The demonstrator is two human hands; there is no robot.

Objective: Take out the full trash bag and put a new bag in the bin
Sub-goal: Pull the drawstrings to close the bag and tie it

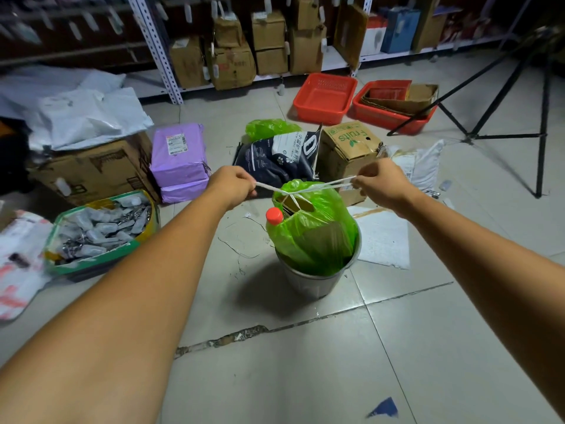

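A full green trash bag [318,234] stands in a round metal bin [312,280] on the tiled floor. A bottle with a red cap [274,215] and some cardboard poke out of its top. White drawstrings [305,187] run left and right from the gathered mouth of the bag. My left hand [232,185] pinches the left string end, and my right hand [379,186] pinches the right end, both pulled taut apart above the bin. Another green bag [269,128] lies on the floor behind a dark pet-food sack.
Around the bin lie a dark sack [275,157], a "Fruits" carton [348,148], purple parcels [179,160], a green-rimmed box of small packets [101,231], two red baskets [324,97], a white sheet [382,240] and a tripod [504,117]. Shelving with boxes lines the back.
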